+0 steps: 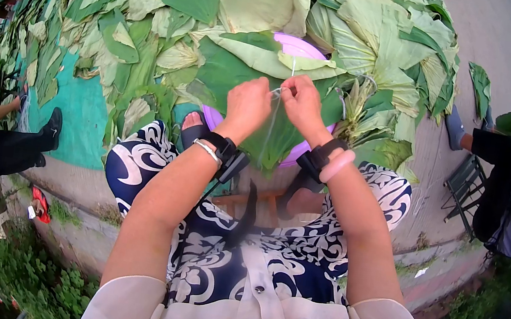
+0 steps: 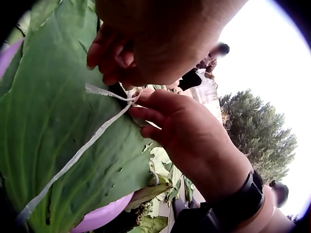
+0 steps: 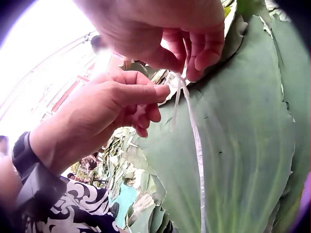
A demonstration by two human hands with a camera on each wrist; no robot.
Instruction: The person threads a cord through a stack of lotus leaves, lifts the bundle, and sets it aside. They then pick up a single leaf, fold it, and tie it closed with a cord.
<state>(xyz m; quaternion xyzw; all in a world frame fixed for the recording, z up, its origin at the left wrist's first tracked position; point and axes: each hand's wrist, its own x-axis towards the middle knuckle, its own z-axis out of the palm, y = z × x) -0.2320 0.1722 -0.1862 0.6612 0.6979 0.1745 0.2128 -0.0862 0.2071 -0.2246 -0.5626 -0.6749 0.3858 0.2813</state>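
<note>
A thin white plastic string (image 2: 80,151) runs over a large green leaf (image 1: 222,75) and meets in a small crossing or knot between the two hands. My left hand (image 1: 249,107) pinches the string on one side, thumb against curled fingers, as the right wrist view also shows of this hand (image 3: 112,97). On the other side my right hand (image 1: 304,104) pinches the string close to the crossing; in the left wrist view this hand (image 2: 187,126) has its thumb and forefinger at it. The leaf lies over a purple basin (image 1: 300,46), whose rim shows around it.
Many wilted green leaves (image 1: 356,16) lie in a wide heap beyond the basin. A teal sheet (image 1: 77,113) spreads at the left. Seated people are at both sides, one on the right beside a dark folding stool (image 1: 464,191).
</note>
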